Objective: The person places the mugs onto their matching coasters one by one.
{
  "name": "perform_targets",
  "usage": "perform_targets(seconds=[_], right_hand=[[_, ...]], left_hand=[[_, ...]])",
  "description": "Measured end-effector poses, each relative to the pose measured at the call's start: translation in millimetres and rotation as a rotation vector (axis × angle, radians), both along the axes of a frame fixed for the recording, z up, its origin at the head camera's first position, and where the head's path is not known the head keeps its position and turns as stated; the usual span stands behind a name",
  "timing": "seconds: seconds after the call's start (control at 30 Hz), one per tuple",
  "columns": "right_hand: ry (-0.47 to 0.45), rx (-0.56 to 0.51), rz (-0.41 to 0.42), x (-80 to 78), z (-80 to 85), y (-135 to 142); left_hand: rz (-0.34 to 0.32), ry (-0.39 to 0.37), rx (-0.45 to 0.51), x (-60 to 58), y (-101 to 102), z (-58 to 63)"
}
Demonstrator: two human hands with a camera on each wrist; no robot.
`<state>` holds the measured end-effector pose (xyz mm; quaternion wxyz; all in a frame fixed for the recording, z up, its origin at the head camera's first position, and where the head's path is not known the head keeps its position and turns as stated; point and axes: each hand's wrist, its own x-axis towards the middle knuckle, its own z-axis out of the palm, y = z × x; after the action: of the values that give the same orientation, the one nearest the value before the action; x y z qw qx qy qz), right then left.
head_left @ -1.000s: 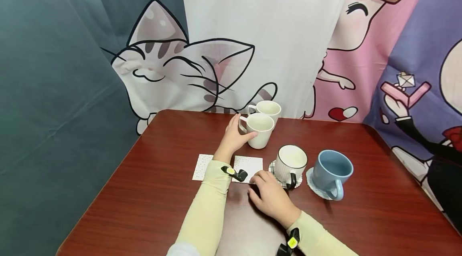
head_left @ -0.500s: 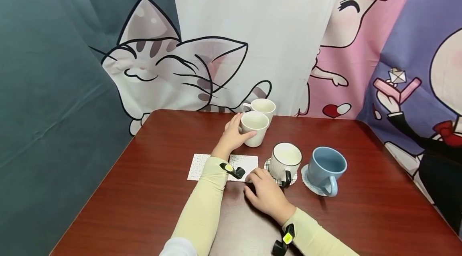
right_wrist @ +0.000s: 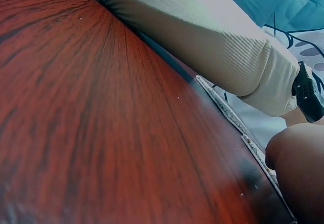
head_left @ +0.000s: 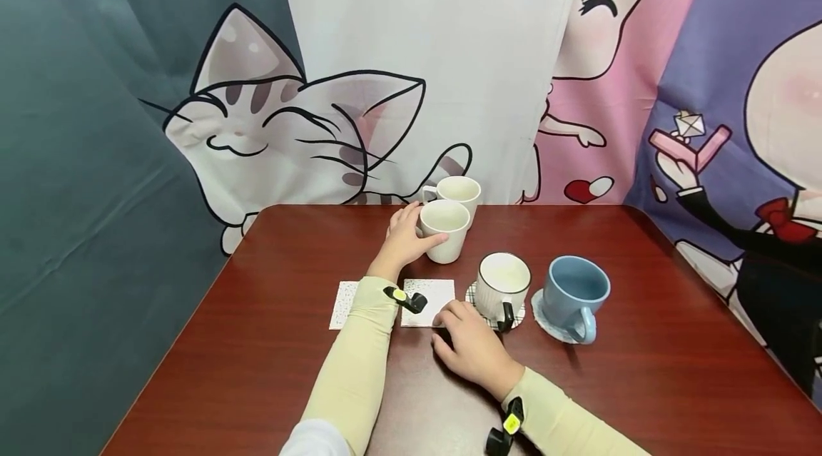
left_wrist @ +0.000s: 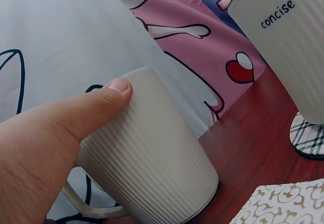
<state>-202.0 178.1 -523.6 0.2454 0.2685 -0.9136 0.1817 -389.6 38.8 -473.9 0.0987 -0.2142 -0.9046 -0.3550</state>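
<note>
My left hand [head_left: 403, 245] holds a ribbed off-white mug [head_left: 447, 242] by its handle side. The thumb [left_wrist: 104, 107] presses the mug's wall near the rim in the left wrist view, while the other fingers are hidden behind it. This mug stands upright at the far middle of the table. Right behind it is a second off-white mug [head_left: 467, 190], partly covered. My right hand [head_left: 474, 350] rests on the table with relaxed fingers and grips nothing. Its fingertips reach the near right corner of a square white patterned coaster [head_left: 438, 292].
Another square coaster [head_left: 344, 302] lies left, partly under the left sleeve. To the right, a white mug with black rim and handle [head_left: 493, 295] stands on a round plaid coaster [head_left: 471, 294]. Beyond it, a blue mug [head_left: 568, 310] sits on a round pale coaster [head_left: 542, 320]. A printed curtain hangs behind.
The head view has swung a little to the right. My left hand has moved slightly closer around the off-white mug, hiding more of its handle. The right hand stays in place.
</note>
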Motion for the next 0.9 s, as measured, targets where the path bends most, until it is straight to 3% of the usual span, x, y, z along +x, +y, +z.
perform_targets(seconds=[0.33, 0.57, 0.73, 0.8, 0.9], right_hand=[[0.01, -0.011, -0.01, -2.5, 0.0, 3.0], [0.029, -0.004, -0.022, -4.0, 0.8, 7.3], [-0.001, 0.01, -0.025, -4.1, -1.2, 5.3], [-0.016, 0.011, -0.025, -3.3, -2.2, 3.8], [-0.007, 0.002, -0.015, -2.5, -3.3, 0.2]], left_hand=[[0.062, 0.065, -0.002, 9.7, 11.1, 0.4], [0.162, 0.075, 0.018, 26.8, 28.3, -2.4], [0.224, 0.101, -0.006, 34.9, 24.4, 3.6], [0.226, 0.109, -0.036, 34.5, 18.4, 8.7], [0.178, 0.103, -0.052, 27.8, 7.5, 14.8]])
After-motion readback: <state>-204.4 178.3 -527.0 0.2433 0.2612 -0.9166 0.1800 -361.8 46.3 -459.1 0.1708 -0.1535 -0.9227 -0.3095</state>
